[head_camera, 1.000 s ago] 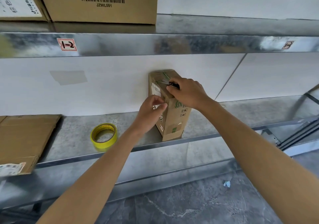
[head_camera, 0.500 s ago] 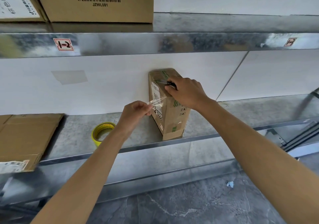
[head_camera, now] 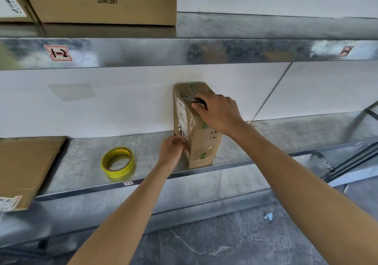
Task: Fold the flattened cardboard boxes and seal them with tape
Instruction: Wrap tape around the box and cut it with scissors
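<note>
Small box (head_camera: 201,142) stands upright on the metal shelf (head_camera: 81,162) against the wall, long axis vertical. Right hand (head_camera: 219,112) clamps its top, fingers curled around a dark tool; left hand (head_camera: 172,151), nearer the base, pinches clear tape against the left face. Next stroke likely runs vertically along that face; tape roll (head_camera: 118,162) sits well left.

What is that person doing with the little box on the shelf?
A person is taping up a small cardboard box that stands upright on a metal shelf. The right hand rests on the top of the box, with a small dark object under its fingers. The left hand presses clear tape against the lower side of the box. A yellow tape roll lies on the shelf nearby, and a flattened cardboard box waits at the left.
</note>
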